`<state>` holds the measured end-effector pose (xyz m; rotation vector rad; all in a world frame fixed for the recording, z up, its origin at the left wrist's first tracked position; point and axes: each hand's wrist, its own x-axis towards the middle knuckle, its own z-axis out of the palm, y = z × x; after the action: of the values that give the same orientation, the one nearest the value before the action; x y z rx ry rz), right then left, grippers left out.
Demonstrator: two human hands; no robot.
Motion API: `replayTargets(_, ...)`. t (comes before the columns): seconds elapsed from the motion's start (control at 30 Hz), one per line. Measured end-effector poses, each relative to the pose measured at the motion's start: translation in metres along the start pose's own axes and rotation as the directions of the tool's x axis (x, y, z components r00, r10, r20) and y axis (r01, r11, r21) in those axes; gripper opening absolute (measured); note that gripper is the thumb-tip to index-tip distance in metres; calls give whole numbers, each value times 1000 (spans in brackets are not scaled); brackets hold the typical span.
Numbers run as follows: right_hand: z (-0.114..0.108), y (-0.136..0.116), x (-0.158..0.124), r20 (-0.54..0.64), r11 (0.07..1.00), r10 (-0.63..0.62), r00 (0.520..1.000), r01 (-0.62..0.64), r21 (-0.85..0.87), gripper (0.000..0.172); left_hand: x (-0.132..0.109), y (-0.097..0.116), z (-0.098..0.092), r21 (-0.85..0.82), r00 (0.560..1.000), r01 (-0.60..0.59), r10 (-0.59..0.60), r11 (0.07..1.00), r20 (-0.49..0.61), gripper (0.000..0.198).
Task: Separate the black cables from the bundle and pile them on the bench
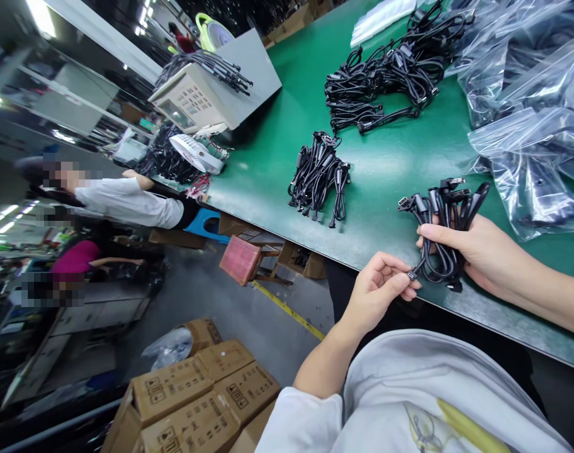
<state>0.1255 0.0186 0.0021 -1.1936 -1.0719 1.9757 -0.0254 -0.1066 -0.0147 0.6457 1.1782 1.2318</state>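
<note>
My right hand [461,245] is closed around a bunch of black cables [438,258], held just above the near edge of the green table [362,214]. Small plugs with metal tips stick out at the top and bottom of the bunch. A single cable connector [412,275] at the bunch's lower left is pinched between the thumb and fingers of my left hand [384,286]. Further left lies a small pile of folded black cables [319,176]. Behind it spreads a larger heap of similar cables [386,78].
Clear plastic bags [537,157] with dark contents fill the table's right side. A grey metal tester [216,88] with cables on top stands at the far left, beside a white fan [192,153]. Cartons [197,396] and a red-topped stool [240,260] are on the floor. Two people work beyond.
</note>
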Motion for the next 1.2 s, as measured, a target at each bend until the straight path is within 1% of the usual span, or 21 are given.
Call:
replayTargets(0.2,-1,-6,-4,11,994,66,998,-67,86,32,0,2,-1,33,1000,11,-11,999,4,42)
replayTargets(0.33,-3,-8,-1,34,973,108,994,-112,203,34,0,-2,0,66,1000,-13,11,998,29,40)
replayTargets(0.4,-7,-9,1,36,963,128,991,-133,233,39,-1,-1,0,156,996,-39,26,987,86,36)
replayTargets(0.47,-10,-9,4,58,968,132,990,-141,206,43,-2,5,-2,316,980,-101,40,943,194,30)
replayTargets(0.53,-13,-10,7,82,972,140,987,-153,177,47,3,18,-9,501,966,-234,139,833,219,24)
replayTargets(0.57,-14,-11,9,89,970,153,984,-166,175,46,8,27,-14,603,952,-307,250,737,178,24)
replayTargets(0.6,-14,-12,10,91,965,169,981,-184,186,45,16,36,-21,710,912,-351,393,610,114,25)
replayTargets(0.63,-14,-13,10,91,958,186,978,-202,206,41,26,45,-28,820,839,-342,542,458,48,27)
replayTargets(0.67,-14,-14,10,99,950,199,975,-217,225,37,39,54,-36,909,756,-284,655,304,17,29)
replayTargets(0.7,-14,-15,10,119,945,204,972,-227,234,34,54,62,-44,967,713,-181,701,178,4,32)
replayTargets(0.73,-14,-16,9,149,945,203,968,-233,229,32,70,68,-52,993,717,-71,697,89,-11,36)
replayTargets(0.77,-14,-16,7,179,950,198,964,-234,206,33,85,74,-59,999,734,28,677,46,-52,38)
replayTargets(0.8,-14,-16,6,208,959,189,960,-226,169,35,98,78,-64,995,764,93,638,36,-95,35)
replayTargets(0.83,-14,-15,6,230,970,174,958,-207,129,37,108,80,-67,992,785,110,607,61,-125,30)
replayTargets(0.87,-15,-14,6,241,979,154,958,-181,95,36,113,82,-68,988,802,79,581,130,-141,26)
replayTargets(0.93,-15,-12,7,204,985,134,970,-154,81,29,110,80,-61,915,839,-87,525,393,-146,21)
replayTargets(1.0,-14,-10,9,165,979,141,976,-162,121,29,92,73,-46,647,886,-261,445,716,-134,22)
replayTargets(1.03,-13,-10,9,165,975,150,975,-173,136,35,80,67,-36,480,908,-299,400,825,-122,27)
replayTargets(1.1,-11,-9,8,224,977,151,963,-180,113,40,57,53,-18,271,945,-290,319,918,-69,39)
replayTargets(1.13,-10,-8,6,260,985,133,956,-158,76,40,48,47,-9,238,954,-276,295,931,-47,41)
replayTargets(1.2,-8,-6,0,277,996,89,957,-85,-26,41,38,36,2,299,957,-262,288,918,-45,40)
